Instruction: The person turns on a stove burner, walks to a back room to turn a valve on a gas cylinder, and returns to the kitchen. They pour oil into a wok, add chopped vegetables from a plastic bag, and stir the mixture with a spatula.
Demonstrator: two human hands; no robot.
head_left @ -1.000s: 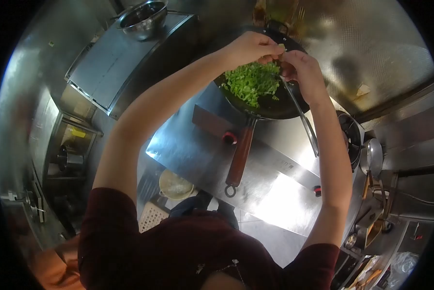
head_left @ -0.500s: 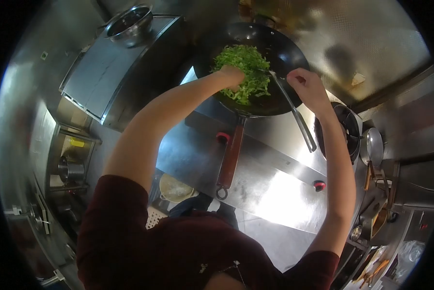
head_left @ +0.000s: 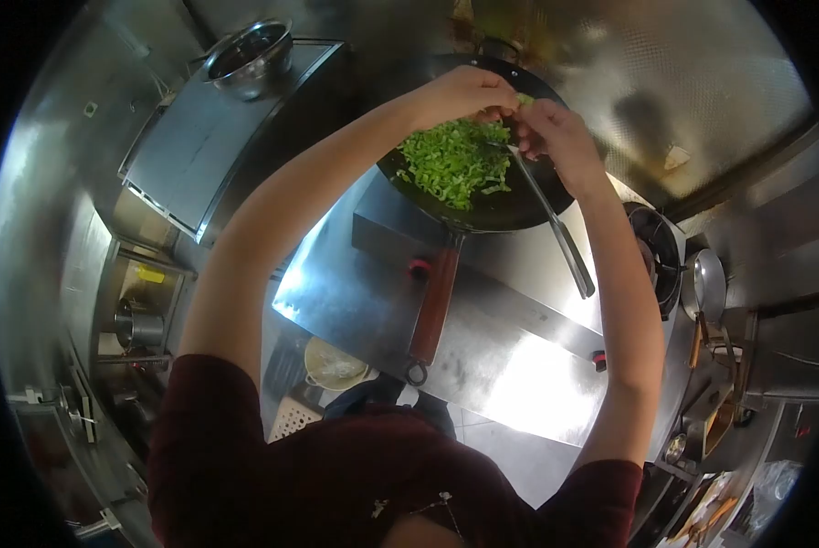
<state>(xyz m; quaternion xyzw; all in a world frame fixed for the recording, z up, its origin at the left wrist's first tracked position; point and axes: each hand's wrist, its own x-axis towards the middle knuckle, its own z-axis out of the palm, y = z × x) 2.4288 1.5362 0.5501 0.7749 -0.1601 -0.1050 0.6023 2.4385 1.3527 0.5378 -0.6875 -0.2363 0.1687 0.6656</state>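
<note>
Over the far right part of a black wok (head_left: 528,205), my left hand (head_left: 478,94) and my right hand (head_left: 557,137) meet with bent fingers. Both pinch a small pale green piece (head_left: 524,99) between them. Chopped green vegetable (head_left: 455,163) lies heaped in the wok below my hands. A metal utensil (head_left: 556,224) leans on the wok's right rim, its head in the greens and its handle pointing down to the right. The wok's reddish-brown handle (head_left: 435,306) reaches toward my body; neither hand touches it.
A metal bowl (head_left: 250,59) stands on the steel surface (head_left: 195,132) at the upper left. Right of the wok is another burner (head_left: 656,256), with a ladle (head_left: 709,283) beyond it. A pale basin (head_left: 335,365) sits low beside the steel counter (head_left: 483,338).
My left hand has risen from the greens and moved right to meet my right hand. My right hand has shifted slightly left and up. A green piece now shows between them.
</note>
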